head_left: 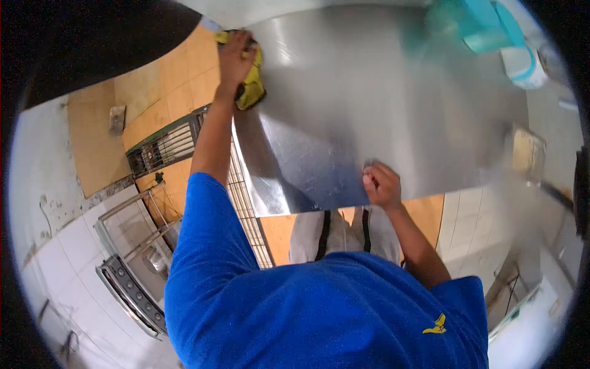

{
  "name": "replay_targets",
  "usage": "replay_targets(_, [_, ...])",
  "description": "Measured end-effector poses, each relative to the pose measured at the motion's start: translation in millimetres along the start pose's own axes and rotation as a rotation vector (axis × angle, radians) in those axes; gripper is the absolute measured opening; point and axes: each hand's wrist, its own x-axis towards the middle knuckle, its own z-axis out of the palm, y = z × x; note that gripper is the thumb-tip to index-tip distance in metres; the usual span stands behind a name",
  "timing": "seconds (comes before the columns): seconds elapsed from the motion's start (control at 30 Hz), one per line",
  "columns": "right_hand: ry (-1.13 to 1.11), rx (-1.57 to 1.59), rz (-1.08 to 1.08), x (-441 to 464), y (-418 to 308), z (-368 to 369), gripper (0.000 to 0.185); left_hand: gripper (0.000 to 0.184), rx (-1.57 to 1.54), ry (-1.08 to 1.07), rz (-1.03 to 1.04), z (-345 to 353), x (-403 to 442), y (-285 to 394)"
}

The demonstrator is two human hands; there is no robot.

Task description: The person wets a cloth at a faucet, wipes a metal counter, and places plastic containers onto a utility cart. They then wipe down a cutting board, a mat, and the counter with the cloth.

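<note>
My left hand [236, 56] presses a yellow cloth with black edging [252, 92] onto the far left edge of a shiny metal tabletop [344, 104]. The cloth is bunched under the fingers and hangs partly over that edge. Close to the front edge of the tabletop, my right hand [383, 186] is closed into a fist that rests on or just above the metal. A small dark bit shows by its fingertips, too small and blurred to name.
Blurred turquoise plastic items [485, 31] and a white container [523, 66] stand at the back right. A pale yellow block or sponge [527, 155] is at the right edge. A floor grate [166, 147] and a metal appliance with knobs [132, 292] lie to the left.
</note>
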Motion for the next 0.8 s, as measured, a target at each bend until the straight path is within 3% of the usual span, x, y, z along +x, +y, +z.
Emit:
replay_targets(0.07, [-0.017, -0.037, 0.092, 2, -11, -27, 0.022, 0.044, 0.06, 0.159, -0.044, 18, -14, 46])
replay_targets(0.13, [0.111, 0.117, 0.013, 25, -16, 18, 0.022, 0.045, -0.224, -0.276, -0.12, -40, -28, 95])
replay_targets(0.2, [0.105, 0.151, 0.047, 5, -7, 8, 0.022, 0.052, -0.181, -0.11, 0.19, -12, -119, 191])
replay_targets(0.3, [0.202, 0.153, -0.009, 9, -10, 6, 0.023, 0.069, -0.21, -0.474, 0.425, -40, -182, 239])
replay_targets(0.4, [0.217, 0.162, 0.065, 12, -15, 5, 0.027, 0.081, -0.223, -0.468, 0.265, -62, -201, 208])
replay_targets(0.43, [0.227, 0.175, 0.113, 12, -20, 5, 0.029, 0.087, -0.28, -0.408, 0.129, -67, -206, 194])
replay_targets(0.5, [0.241, 0.203, 0.183, 22, -34, 9, 0.032, 0.081, -0.166, -0.208, -0.018, -81, -226, 181])
replay_targets(0.53, [0.077, 0.251, 0.243, 24, -35, 17, 0.046, 0.071, -0.167, -0.271, 0.008, -73, -239, 169])
replay_targets(0.57, [0.031, 0.158, 0.085, 32, -46, 23, 0.055, 0.061, -0.164, -0.337, 0.032, -69, -248, 161])
replay_targets(0.6, [-0.013, 0.066, -0.07, 41, -62, 35, 0.065, 0.037, -0.136, -0.287, 0.057, -74, -245, 164])
replay_targets(0.63, [-0.055, -0.027, -0.225, 49, -77, 46, 0.075, 0.033, -0.298, -0.246, -0.119, -76, -241, 166])
replay_targets(0.7, [-0.191, -0.077, -0.272, 61, -93, 65, 0.1, 0.025, -0.632, -0.143, -0.458, -72, -230, 174])
replay_targets(0.73, [-0.262, -0.11, -0.293, 68, -102, 68, 0.114, 0.022, -0.753, 0.05, -0.544, -76, -221, 186])
replay_targets(0.8, [-0.413, 0.338, -0.126, 87, -123, 74, 0.128, 0.021, -1.108, 0.296, -0.603, -69, -206, 190])
